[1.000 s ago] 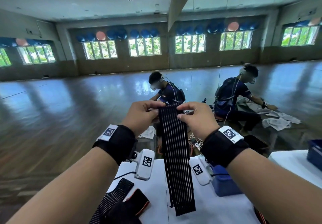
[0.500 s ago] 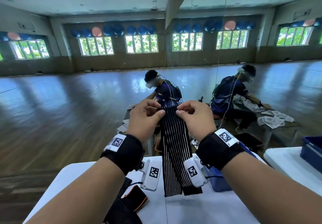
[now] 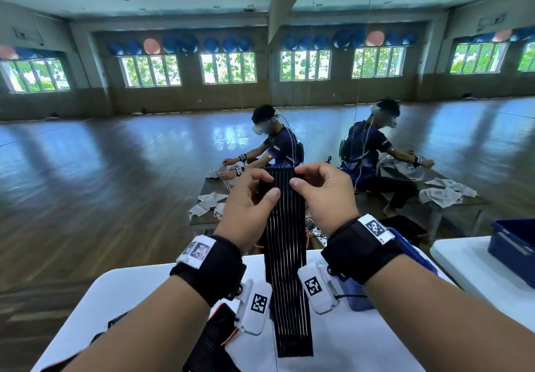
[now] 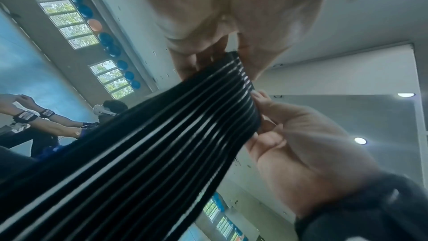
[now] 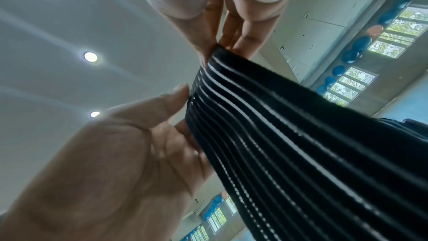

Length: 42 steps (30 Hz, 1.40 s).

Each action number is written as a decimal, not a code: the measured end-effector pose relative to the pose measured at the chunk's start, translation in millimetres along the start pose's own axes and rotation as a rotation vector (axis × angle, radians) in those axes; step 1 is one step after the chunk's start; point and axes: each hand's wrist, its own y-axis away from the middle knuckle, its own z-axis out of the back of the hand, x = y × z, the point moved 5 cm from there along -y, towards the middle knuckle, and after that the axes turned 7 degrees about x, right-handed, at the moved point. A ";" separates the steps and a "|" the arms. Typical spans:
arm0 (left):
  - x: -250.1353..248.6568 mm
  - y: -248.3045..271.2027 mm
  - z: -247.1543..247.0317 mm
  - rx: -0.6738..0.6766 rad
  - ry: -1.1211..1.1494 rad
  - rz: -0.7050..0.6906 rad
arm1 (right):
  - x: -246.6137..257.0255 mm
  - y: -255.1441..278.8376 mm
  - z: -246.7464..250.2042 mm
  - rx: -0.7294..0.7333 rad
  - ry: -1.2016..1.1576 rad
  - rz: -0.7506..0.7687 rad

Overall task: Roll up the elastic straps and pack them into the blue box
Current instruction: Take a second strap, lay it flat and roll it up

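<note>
A black elastic strap with thin white stripes hangs straight down from both hands, and its lower end reaches the white table. My left hand pinches the strap's top left corner between thumb and fingers. My right hand pinches the top right corner. The left wrist view shows the strap running out from my left fingers. The right wrist view shows the strap held by my right fingers. The blue box stands on the table, mostly hidden behind my right wrist.
More dark straps, one with an orange edge, lie on the table at the lower left. A second blue bin stands on another white table at the right. Ahead, a mirror wall shows a seated person with towels.
Both hands keep their pinch on the strap's top end. The twist seen low in the strap half a second ago is gone, and it now hangs flat and straight.
</note>
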 end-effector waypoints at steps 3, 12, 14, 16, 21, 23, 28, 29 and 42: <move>7.4 4.0 -7.0 0.065 -0.005 0.044 | -1.2 1.6 -4.2 0.021 0.032 -0.005; 19.4 -2.0 -5.0 -0.041 0.104 0.134 | -28.7 38.6 -8.9 0.089 0.014 -0.052; 28.1 -2.5 -5.6 -0.068 0.107 0.160 | -50.6 62.2 -13.2 0.195 0.009 -0.124; 41.1 -3.9 -7.6 -0.079 0.121 0.184 | -76.9 88.6 -15.7 0.261 0.066 -0.187; 84.1 -3.9 -15.0 -0.053 0.070 0.288 | -143.2 170.3 -19.1 0.453 0.149 -0.427; 107.9 -1.9 -16.8 -0.058 0.038 0.360 | -165.5 203.8 -15.4 0.505 0.163 -0.521; 176.7 13.6 -23.7 -0.016 -0.111 0.506 | -202.6 272.3 -0.4 0.583 0.182 -0.722; 189.9 17.5 -24.8 -0.006 -0.137 0.537 | -205.7 283.9 2.6 0.592 0.185 -0.758; 342.0 69.9 -53.5 0.268 -0.456 0.783 | -217.4 358.2 23.4 0.552 0.612 -0.819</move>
